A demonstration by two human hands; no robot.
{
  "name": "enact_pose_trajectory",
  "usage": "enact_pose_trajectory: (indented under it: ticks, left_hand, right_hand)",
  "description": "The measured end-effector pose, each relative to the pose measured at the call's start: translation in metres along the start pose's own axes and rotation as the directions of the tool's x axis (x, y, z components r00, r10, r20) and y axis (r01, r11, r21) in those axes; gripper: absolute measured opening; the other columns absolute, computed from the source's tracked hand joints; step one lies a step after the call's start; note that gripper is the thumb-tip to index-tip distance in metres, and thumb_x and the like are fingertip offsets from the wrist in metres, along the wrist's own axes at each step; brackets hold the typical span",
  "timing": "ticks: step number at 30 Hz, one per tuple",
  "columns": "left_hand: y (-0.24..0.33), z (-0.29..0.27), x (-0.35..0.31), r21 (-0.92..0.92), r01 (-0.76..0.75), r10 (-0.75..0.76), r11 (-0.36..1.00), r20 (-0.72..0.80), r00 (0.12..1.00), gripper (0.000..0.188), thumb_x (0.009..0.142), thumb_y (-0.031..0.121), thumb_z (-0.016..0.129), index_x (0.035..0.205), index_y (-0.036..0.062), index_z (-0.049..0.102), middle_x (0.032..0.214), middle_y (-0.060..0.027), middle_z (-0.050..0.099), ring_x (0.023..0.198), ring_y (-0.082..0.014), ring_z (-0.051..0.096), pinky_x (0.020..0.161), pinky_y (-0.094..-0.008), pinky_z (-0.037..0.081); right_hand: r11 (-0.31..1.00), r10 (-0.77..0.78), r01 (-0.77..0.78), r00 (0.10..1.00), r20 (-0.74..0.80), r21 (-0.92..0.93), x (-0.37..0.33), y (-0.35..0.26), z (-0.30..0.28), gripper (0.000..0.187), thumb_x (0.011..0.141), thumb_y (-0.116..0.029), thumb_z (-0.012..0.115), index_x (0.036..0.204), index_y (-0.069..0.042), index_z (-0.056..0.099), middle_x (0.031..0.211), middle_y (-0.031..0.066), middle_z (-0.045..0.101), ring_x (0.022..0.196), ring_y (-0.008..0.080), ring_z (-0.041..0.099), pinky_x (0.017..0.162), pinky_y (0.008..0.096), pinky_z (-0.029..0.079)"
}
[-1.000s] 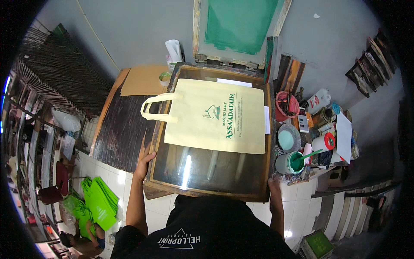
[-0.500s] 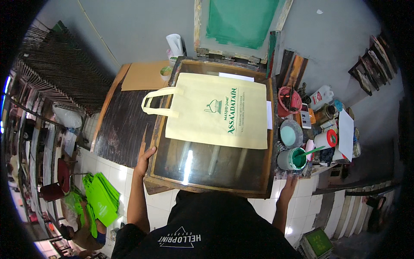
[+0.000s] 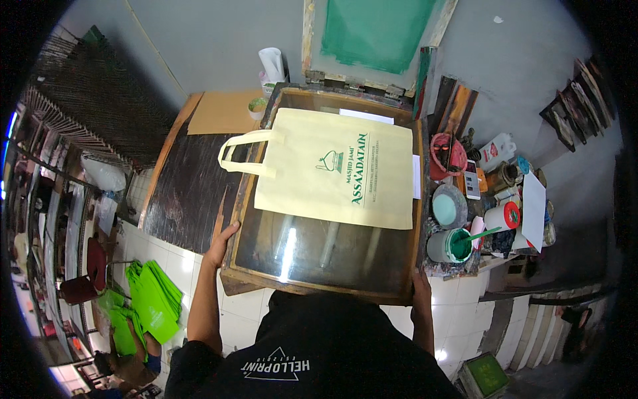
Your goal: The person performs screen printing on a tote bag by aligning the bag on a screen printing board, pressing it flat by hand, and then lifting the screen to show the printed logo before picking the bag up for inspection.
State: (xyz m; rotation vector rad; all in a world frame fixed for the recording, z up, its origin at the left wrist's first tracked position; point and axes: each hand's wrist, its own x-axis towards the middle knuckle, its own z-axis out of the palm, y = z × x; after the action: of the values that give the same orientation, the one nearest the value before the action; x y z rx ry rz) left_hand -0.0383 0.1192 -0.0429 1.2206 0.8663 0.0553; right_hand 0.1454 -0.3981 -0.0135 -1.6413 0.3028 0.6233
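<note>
A cream cloth tote bag with green print lies flat on the glass-topped printing table, its handles hanging over the left side. My left hand is closed around the table's left wooden edge near the front. At the front right corner, my right hand grips the side edge, its fingers partly hidden. Neither hand touches the bag. White paper pieces show at the bag's right and far edges. Beyond the table, a raised screen frame with green mesh leans upright on its hinges.
At right, a side bench holds a green-ink tub with a stirring stick, a pale-ink bowl, a red bucket and a phone. A dark board adjoins at left. Lower left, a person handles bright green bags.
My right hand has moved left and up from beside the bench to the table's right edge. My left hand stays on the left edge, and the bag has not moved on the glass.
</note>
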Motion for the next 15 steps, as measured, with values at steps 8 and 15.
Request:
enact_pose_trajectory:
  ticks: [8, 15]
  left_hand:
    - [-0.025, -0.003, 0.016, 0.160, -0.352, 0.379, 0.922, -0.199, 0.904, 0.078, 0.100, 0.052, 0.066, 0.156, 0.0002, 0.048, 0.141, -0.0203, 0.064, 0.121, -0.0297, 0.066, 0.103, -0.0376, 0.054]
    - [-0.013, -0.009, 0.001, -0.125, 0.103, -0.107, 0.987, -0.021, 0.994, 0.075, 0.099, 0.055, 0.066, 0.147, -0.0023, 0.059, 0.133, -0.0234, 0.069, 0.117, -0.0332, 0.068, 0.103, -0.0356, 0.053]
  right_hand:
    - [0.996, -0.086, 0.084, 0.994, -0.074, -0.032, 0.002, -0.009, -0.005, 0.069, 0.110, -0.043, 0.053, 0.157, 0.007, 0.044, 0.156, 0.0208, 0.052, 0.144, 0.0303, 0.050, 0.122, 0.0405, 0.034]
    - [0.988, 0.011, -0.070, 0.924, -0.383, -0.141, 0.008, -0.002, -0.019, 0.081, 0.108, -0.048, 0.057, 0.165, 0.003, 0.030, 0.170, 0.0192, 0.037, 0.155, 0.0318, 0.036, 0.127, 0.0450, 0.025]
